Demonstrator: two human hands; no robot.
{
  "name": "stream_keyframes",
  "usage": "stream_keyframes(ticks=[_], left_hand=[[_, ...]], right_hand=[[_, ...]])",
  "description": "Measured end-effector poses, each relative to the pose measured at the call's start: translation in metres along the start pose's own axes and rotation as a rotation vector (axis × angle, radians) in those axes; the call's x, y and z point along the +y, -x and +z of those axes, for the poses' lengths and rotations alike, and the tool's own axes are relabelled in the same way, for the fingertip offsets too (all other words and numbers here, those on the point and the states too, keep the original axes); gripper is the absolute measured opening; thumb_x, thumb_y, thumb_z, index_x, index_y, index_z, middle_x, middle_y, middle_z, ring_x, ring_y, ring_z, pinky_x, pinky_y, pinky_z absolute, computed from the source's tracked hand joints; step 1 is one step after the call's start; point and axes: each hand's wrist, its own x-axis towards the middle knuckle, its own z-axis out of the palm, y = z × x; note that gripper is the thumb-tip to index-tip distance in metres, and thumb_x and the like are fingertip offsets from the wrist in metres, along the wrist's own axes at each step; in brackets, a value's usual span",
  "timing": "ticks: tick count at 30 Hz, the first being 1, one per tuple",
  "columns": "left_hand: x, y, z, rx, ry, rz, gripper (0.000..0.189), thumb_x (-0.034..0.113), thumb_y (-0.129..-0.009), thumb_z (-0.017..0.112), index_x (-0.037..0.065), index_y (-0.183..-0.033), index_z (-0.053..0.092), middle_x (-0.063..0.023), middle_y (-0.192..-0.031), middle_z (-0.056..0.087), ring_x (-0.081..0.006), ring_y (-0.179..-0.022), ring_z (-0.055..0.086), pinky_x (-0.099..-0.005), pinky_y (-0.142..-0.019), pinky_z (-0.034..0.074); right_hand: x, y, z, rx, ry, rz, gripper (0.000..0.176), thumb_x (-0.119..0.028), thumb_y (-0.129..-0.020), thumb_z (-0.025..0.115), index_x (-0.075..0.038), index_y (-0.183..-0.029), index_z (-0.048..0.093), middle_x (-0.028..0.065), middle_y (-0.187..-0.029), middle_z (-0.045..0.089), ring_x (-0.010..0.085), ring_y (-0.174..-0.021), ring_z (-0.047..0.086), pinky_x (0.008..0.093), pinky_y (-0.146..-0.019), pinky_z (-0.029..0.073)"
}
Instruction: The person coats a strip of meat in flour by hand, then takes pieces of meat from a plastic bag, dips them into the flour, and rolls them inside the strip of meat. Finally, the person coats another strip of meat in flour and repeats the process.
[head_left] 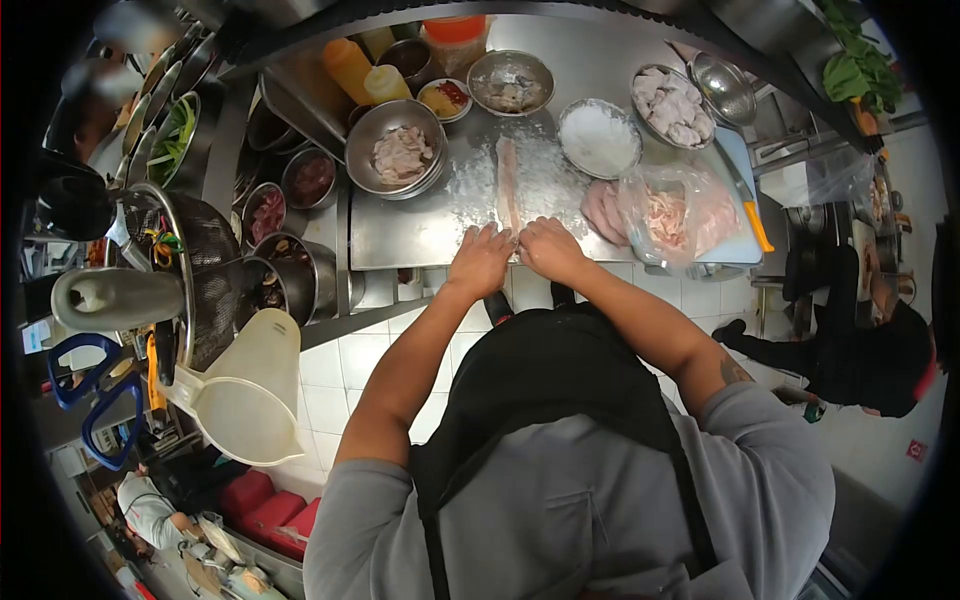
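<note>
A long, narrow, pale pink strip of meat (507,180) lies on the steel counter (390,238), pointing away from me. White powder like flour is scattered around it. At the strip's near end, by the counter's front edge, my left hand (482,258) has its fingers curled down onto the meat. From the other side my right hand (552,248) pinches the same end, its thumb close to the left one. What lies under the fingertips is partly hidden. Just right of my right hand are slices of raw meat (604,212) and a clear plastic bag (657,220) with more meat.
Behind the strip stand a bowl of white powder (600,138), a floury bowl (511,82) and a bowl of pale meat pieces (403,154). A knife with an orange handle (757,228) rests on the blue board (735,160). A plastic jug (245,410) hangs at left.
</note>
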Motion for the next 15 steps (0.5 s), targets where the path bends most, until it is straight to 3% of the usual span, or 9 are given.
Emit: stream_keyframes(ticks=[3, 9, 15], left_hand=[[-0.005, 0.001, -0.001, -0.004, -0.018, 0.024, 0.030, 0.015, -0.089, 0.058, 0.007, -0.115, 0.069, -0.0090, -0.138, 0.057, -0.0354, -0.133, 0.044, -0.0547, -0.109, 0.033], [-0.005, -0.004, -0.009, -0.034, 0.021, -0.026, 0.030, 0.015, -0.088, 0.059, 0.011, -0.116, 0.070, -0.0075, -0.139, 0.057, -0.0357, -0.133, 0.044, -0.0549, -0.109, 0.033], [-0.005, -0.002, -0.005, 0.013, 0.060, -0.045, 0.031, 0.013, -0.087, 0.059, 0.011, -0.117, 0.070, -0.0064, -0.139, 0.057, -0.0357, -0.133, 0.044, -0.0532, -0.107, 0.035]], right_hand=[[0.004, -0.002, 0.000, -0.044, 0.006, 0.014, 0.018, -0.019, -0.083, 0.062, -0.003, -0.087, 0.066, 0.0154, -0.093, 0.066, 0.0325, -0.097, 0.060, 0.0444, -0.088, 0.045], [-0.003, 0.014, -0.005, 0.063, -0.078, 0.178, 0.019, -0.023, -0.082, 0.064, -0.004, -0.086, 0.067, 0.0154, -0.090, 0.067, 0.0342, -0.096, 0.059, 0.0462, -0.088, 0.044], [-0.009, 0.004, 0.019, 0.148, -0.183, 0.214, 0.020, -0.021, -0.079, 0.067, -0.002, -0.084, 0.064, 0.0179, -0.085, 0.065, 0.0373, -0.091, 0.058, 0.0470, -0.088, 0.043]])
